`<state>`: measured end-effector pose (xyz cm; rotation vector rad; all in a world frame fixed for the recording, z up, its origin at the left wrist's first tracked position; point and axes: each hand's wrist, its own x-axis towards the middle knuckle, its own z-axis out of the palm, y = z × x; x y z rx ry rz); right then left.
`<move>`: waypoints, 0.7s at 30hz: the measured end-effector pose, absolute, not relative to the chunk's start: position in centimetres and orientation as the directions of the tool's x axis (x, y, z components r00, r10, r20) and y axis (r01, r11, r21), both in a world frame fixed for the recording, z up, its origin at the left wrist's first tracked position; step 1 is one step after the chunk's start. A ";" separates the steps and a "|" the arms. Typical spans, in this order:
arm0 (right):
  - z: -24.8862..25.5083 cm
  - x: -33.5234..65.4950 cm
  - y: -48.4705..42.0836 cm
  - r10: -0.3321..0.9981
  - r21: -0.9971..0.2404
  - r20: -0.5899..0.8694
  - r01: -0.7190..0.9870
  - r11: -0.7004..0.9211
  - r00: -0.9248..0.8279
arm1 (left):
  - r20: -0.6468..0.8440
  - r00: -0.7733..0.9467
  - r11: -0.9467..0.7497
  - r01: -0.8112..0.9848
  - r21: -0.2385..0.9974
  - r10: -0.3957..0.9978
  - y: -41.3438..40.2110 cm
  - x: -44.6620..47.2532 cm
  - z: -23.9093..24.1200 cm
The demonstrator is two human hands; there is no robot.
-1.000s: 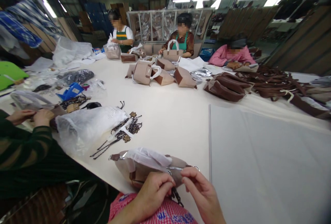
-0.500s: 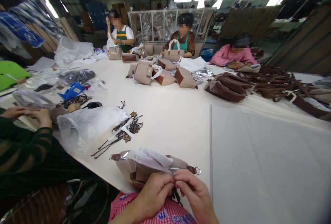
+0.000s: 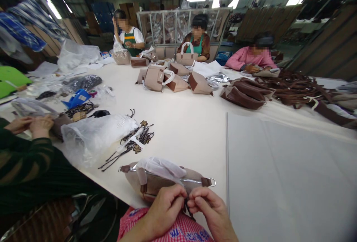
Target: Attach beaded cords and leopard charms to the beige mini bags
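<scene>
A taupe handbag point(image 3: 158, 183) with a white-wrapped handle point(image 3: 163, 167) stands on the pale surface point(image 3: 192, 126), right in front of the person. At the handbag's near side, the left hand point(image 3: 167, 206) pinches a dark cord point(image 3: 186, 207) between thumb and forefinger. The right hand point(image 3: 210, 208) is just beside it, fingers curled and drawn close together at the same cord; whether they grip it, I cannot tell. Just beyond the handbag to the left lie patterned cord charms point(image 3: 142, 137) with flower shapes, next to a clear plastic bag point(image 3: 95, 137). Right of the handbag, a grey sheet point(image 3: 279, 167) covers the surface. Left of it, a co-worker in dark green sleeves point(image 3: 28, 156) handles another bag. Well beyond the handbag are more taupe bags point(image 3: 154, 78), with dark brown bags point(image 3: 245, 95) and brown straps point(image 3: 298, 89) farther right.
</scene>
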<state>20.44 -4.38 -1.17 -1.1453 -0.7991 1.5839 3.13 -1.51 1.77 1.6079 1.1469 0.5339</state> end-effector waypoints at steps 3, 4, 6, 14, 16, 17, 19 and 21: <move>-0.3 20.2 -4.0 0.980 -0.991 -0.077 -0.096 -0.096 -0.181 | -0.152 0.472 -0.058 0.401 0.914 0.868 -1.5 3.4 1.8; -0.3 20.2 -3.8 0.982 -0.998 -0.043 -0.036 -0.051 -0.185 | -0.137 0.489 -0.079 0.396 0.915 0.861 -1.5 3.5 1.8; -0.6 20.3 -3.7 0.992 -0.993 -0.102 -0.049 -0.105 -0.075 | -0.130 0.504 -0.091 0.392 0.915 0.854 -1.5 3.4 1.9; -0.7 20.1 -3.9 0.978 -1.000 -0.024 0.012 -0.022 -0.208 | -0.105 0.522 -0.191 0.482 0.855 0.847 -1.6 3.5 0.7; -0.2 19.9 -3.4 0.970 -0.978 0.105 0.153 0.140 -0.218 | -0.087 0.547 -0.229 0.484 0.845 0.833 -1.5 3.6 0.5; -0.1 19.9 -3.1 0.985 -0.978 0.097 0.168 0.121 -0.142 | -0.088 0.554 -0.233 0.483 0.844 0.828 -1.5 3.7 0.6; -0.5 20.1 -2.7 0.996 -0.997 -0.042 0.056 -0.046 0.073 | -0.101 0.556 -0.215 0.474 0.854 0.825 -1.4 3.7 0.8; -1.1 20.5 -2.6 0.968 -0.975 -0.200 -0.128 -0.181 0.153 | -0.119 0.533 -0.151 0.436 0.887 0.838 -1.4 3.6 1.3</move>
